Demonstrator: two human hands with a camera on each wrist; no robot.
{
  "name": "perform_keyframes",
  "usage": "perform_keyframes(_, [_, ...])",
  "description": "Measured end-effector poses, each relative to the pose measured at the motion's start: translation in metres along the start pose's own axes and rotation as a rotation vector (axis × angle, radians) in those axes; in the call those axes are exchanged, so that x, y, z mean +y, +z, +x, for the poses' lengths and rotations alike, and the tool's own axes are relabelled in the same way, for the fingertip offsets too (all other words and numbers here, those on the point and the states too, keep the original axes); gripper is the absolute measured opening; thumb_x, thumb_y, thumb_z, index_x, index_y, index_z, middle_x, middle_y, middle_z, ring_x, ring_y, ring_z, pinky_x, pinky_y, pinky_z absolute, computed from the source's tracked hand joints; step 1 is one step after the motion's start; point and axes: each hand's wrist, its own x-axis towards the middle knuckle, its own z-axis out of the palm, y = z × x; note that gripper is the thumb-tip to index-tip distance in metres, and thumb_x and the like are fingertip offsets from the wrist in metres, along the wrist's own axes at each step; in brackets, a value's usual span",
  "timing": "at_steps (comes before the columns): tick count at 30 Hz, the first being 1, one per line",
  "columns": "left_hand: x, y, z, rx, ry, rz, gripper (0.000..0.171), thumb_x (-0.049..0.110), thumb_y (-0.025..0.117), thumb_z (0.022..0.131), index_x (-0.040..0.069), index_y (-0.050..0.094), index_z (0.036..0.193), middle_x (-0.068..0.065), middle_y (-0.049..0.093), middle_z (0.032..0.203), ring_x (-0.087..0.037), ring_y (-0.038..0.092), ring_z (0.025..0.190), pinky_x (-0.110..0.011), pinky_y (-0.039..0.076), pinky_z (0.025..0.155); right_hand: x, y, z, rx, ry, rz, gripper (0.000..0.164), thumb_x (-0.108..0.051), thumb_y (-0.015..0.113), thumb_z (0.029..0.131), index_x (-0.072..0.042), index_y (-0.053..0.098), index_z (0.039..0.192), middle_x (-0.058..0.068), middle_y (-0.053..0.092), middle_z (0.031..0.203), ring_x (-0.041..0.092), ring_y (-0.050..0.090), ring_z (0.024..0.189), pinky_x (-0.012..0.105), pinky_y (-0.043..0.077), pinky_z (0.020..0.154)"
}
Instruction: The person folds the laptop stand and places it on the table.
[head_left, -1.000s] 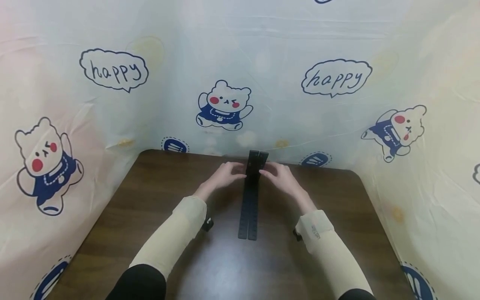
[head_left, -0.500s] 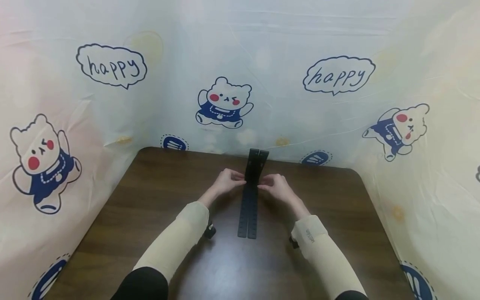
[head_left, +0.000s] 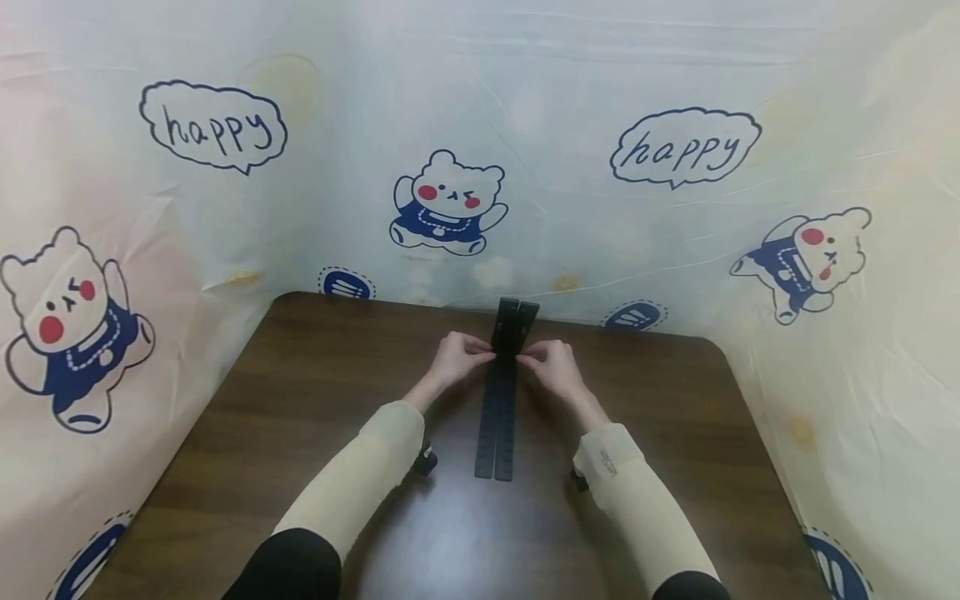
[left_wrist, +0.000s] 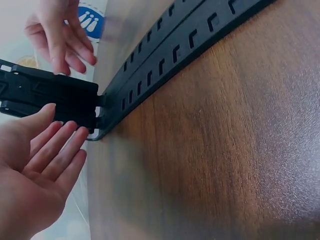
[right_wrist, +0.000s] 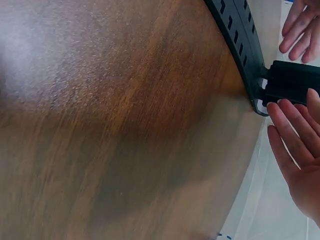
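A black plastic folding stand has two long, notched strips lying along the table, pointing toward the person. At its far end an upright panel rises from the strips, joined at a hinge near the tabletop. My left hand pinches the panel's left edge low down, thumb in front and other fingers fairly straight in the left wrist view. Opposite it, my right hand pinches the right edge at about the same height. In the right wrist view its thumb shows beside the dark panel.
The brown wooden table has rounded far corners. Around it hangs a pale curtain printed with cartoon bears and the word "happy", close behind the stand. A small black device sits on the left wrist under the sleeve.
Both hands slid down along the panel's edges toward its base, then came up slightly. The stand itself stays nearly in place; the head view shifts a little.
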Motion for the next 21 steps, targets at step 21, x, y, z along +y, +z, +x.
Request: perform_keyframes(21, [0.002, -0.005, 0.028, 0.041, 0.058, 0.166, 0.023, 0.018, 0.084, 0.099, 0.006, 0.084, 0.118, -0.014, 0.084, 0.122, -0.033, 0.077, 0.118, -0.051, 0.063, 0.106, 0.005, 0.007, 0.024, 0.047, -0.015, -0.117, 0.016, -0.016, 0.076, 0.105, -0.007, 0.085, 0.114, 0.013, 0.086, 0.107, 0.024, 0.075, 0.084, 0.036, 0.058, 0.074])
